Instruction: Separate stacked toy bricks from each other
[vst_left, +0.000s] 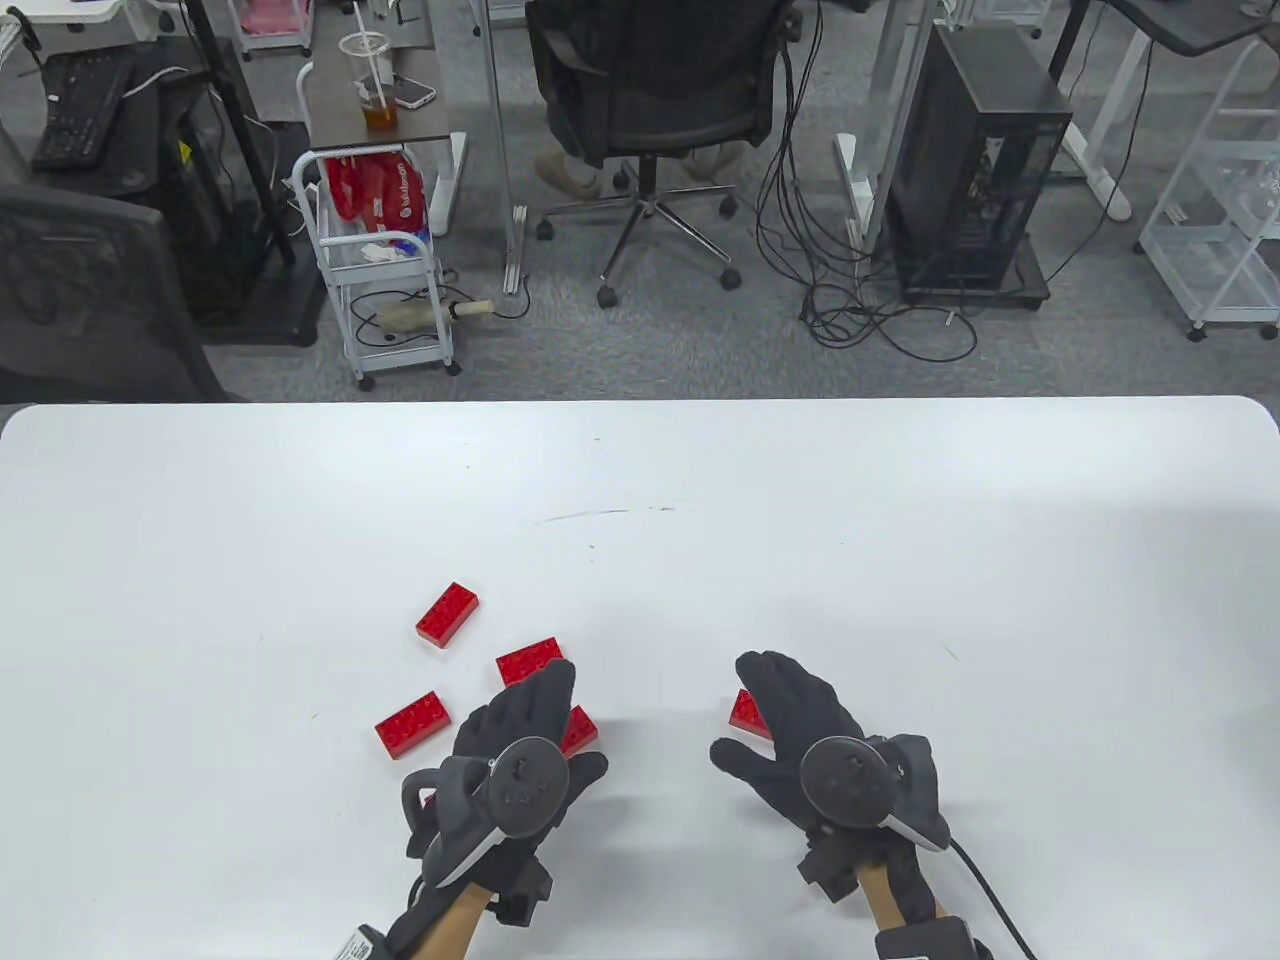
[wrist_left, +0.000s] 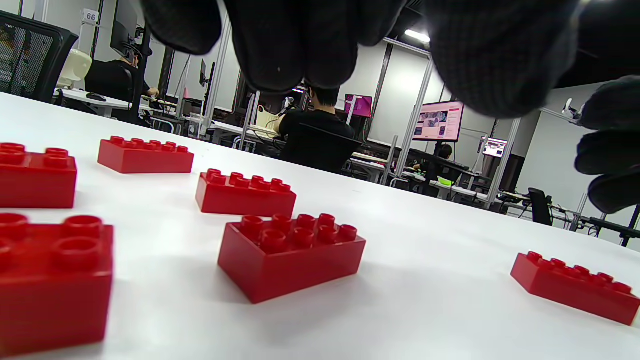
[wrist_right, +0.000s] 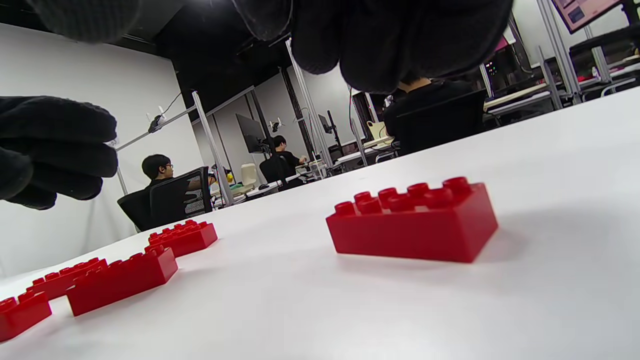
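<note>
Several red toy bricks lie singly and studs up on the white table (vst_left: 640, 480). Three lie in the open: brick (vst_left: 447, 614), brick (vst_left: 530, 660), brick (vst_left: 412, 723). My left hand (vst_left: 552, 722) hovers open over a fourth brick (vst_left: 580, 730), which shows in the left wrist view (wrist_left: 292, 255) below the fingers (wrist_left: 300, 45). My right hand (vst_left: 772, 712) is open, fingers spread over a lone brick (vst_left: 748, 713), seen whole in the right wrist view (wrist_right: 415, 222). Neither hand holds anything.
In the left wrist view another brick (wrist_left: 52, 280) lies close at the left, under the wrist. The table's far edge (vst_left: 640, 400) borders an office floor with a chair (vst_left: 650, 90) and a cart (vst_left: 385, 270).
</note>
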